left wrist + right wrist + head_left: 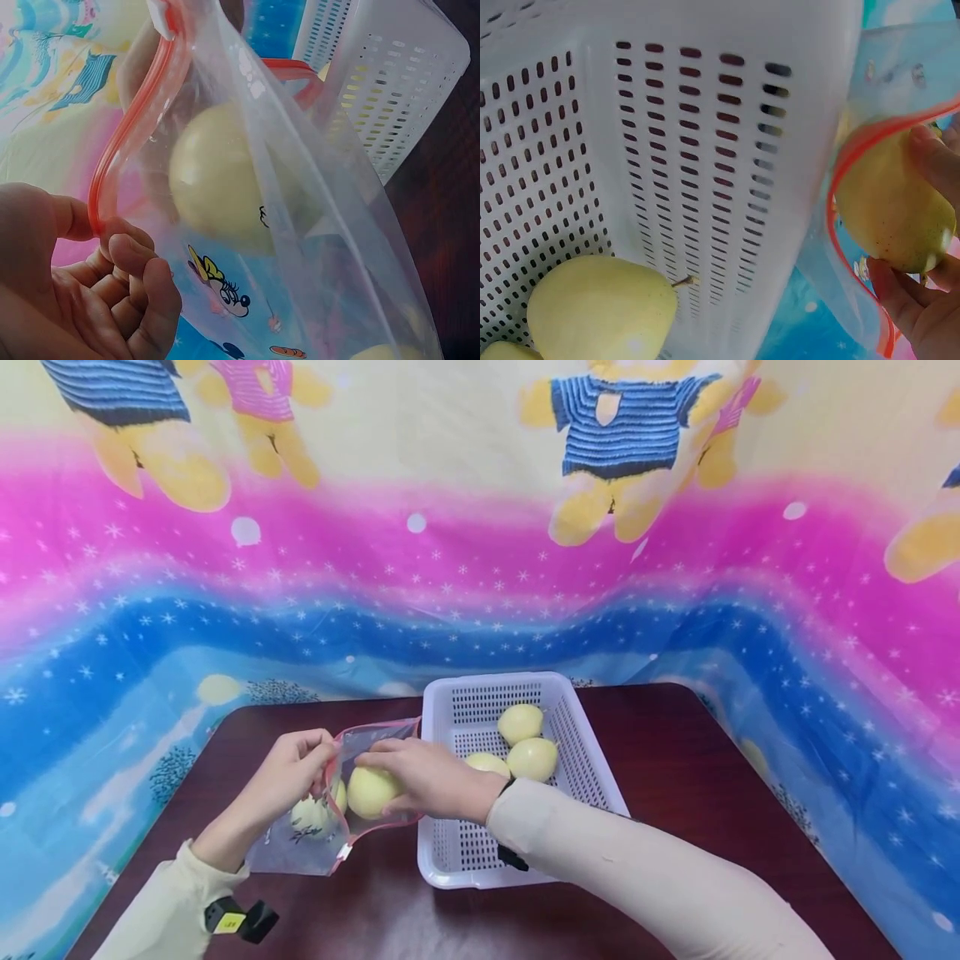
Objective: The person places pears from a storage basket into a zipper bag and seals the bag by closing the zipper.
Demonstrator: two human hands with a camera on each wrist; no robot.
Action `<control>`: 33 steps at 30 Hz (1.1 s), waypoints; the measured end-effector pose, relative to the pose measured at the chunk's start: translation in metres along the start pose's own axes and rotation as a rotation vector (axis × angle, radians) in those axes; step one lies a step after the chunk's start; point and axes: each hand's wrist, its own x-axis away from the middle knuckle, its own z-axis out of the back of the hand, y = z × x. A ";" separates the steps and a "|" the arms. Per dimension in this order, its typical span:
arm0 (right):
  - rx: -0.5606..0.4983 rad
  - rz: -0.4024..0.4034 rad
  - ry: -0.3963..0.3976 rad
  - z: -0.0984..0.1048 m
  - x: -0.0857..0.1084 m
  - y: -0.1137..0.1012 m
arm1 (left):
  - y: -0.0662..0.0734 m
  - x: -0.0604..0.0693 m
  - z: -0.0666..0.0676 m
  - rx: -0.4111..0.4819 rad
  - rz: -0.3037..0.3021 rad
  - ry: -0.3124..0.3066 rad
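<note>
**Right hand [431,777] grasps a pale yellow fruit [369,793] in the mouth of a clear bag [292,858]**

On my head feed, the right hand reaches across the left wall of the white basket [461,881], its fingers curled round the fruit. The right wrist feed shows me the thumb and fingers on its skin, with the red edging [836,225] of the bag passing close by. From the left wrist I see that same fruit through the film, within the opening.

The left hand [288,768] pinches the red edging between thumb and fingers on the side of the mouth away from the basket. A white slider [344,852] sits at the near end of the edging. Further fruit [311,817] lies deeper in the bag; I cannot count it surely through the film, which carries a printed mouse face [229,296].

I can make out three more pale fruits [532,760] in the basket, bunched together, partly behind the right arm. Bag and basket rest side by side on the dark red bench [712,777], and a cloth [480,547] printed with bears and snowflakes hangs behind.
</note>
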 end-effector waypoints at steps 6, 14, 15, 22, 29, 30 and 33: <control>0.074 -0.002 -0.032 -0.009 -0.002 -0.006 | 0.000 0.002 -0.001 -0.001 0.000 0.004; 0.110 -0.008 -0.076 -0.017 -0.006 -0.013 | 0.001 0.004 -0.002 0.015 -0.009 0.007; 0.111 -0.009 -0.079 -0.018 -0.006 -0.014 | 0.001 0.005 -0.002 0.014 -0.009 0.008; 0.110 -0.042 -0.086 -0.020 -0.008 -0.019 | 0.002 0.004 -0.002 0.016 -0.008 0.000; 0.101 -0.042 -0.071 -0.021 -0.009 -0.019 | 0.002 0.005 -0.003 0.014 0.010 0.003; 0.102 -0.033 -0.065 -0.021 -0.009 -0.019 | 0.002 0.005 -0.003 0.016 0.016 0.003; 0.116 -0.008 -0.047 -0.022 -0.008 -0.016 | 0.002 0.006 -0.002 0.021 0.013 0.005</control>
